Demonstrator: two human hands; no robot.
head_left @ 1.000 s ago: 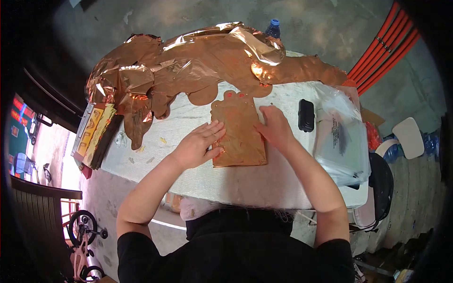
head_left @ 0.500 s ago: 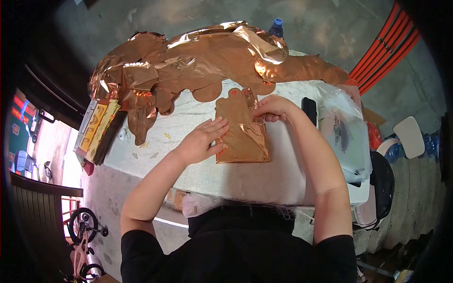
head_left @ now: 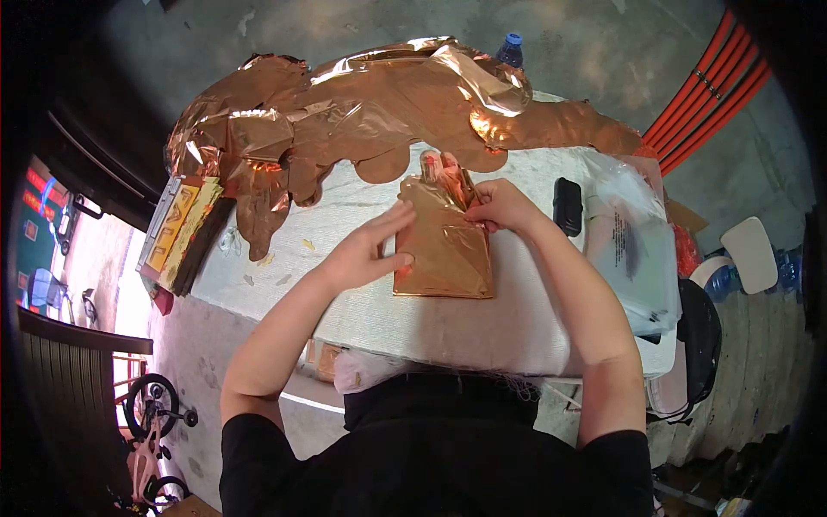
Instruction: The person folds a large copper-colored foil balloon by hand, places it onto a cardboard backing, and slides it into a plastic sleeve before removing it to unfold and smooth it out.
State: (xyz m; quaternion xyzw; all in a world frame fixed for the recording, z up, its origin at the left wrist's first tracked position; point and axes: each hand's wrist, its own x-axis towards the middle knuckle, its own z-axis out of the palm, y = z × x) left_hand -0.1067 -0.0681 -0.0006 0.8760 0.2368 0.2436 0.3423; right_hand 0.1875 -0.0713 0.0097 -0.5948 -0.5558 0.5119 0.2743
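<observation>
A folded copper-coloured foil balloon (head_left: pixel 444 254) lies flat on the white table in front of me, a neat rectangle with a loose, narrower part at its far end. At its left edge is my left hand (head_left: pixel 366 252), fingers stretched out and thumb apart, the tips over or beside the foil. My right hand (head_left: pixel 501 207) pinches the balloon's far right edge between thumb and fingers. Beyond both hands, a long heap of flat copper foil balloons (head_left: pixel 362 112) spreads across the table's far side.
A black case (head_left: pixel 568 207) and clear plastic bags (head_left: pixel 629 250) lie on the right of the white table (head_left: pixel 534 327). A box with yellow lettering (head_left: pixel 172 226) stands at the left edge. Behind are a blue-capped bottle (head_left: pixel 510 52) and red pipes (head_left: pixel 711 90).
My left hand has lifted and drawn slightly left from the foil. My right hand has shifted along the right edge, and the balloon's loose far end has shifted and opened out.
</observation>
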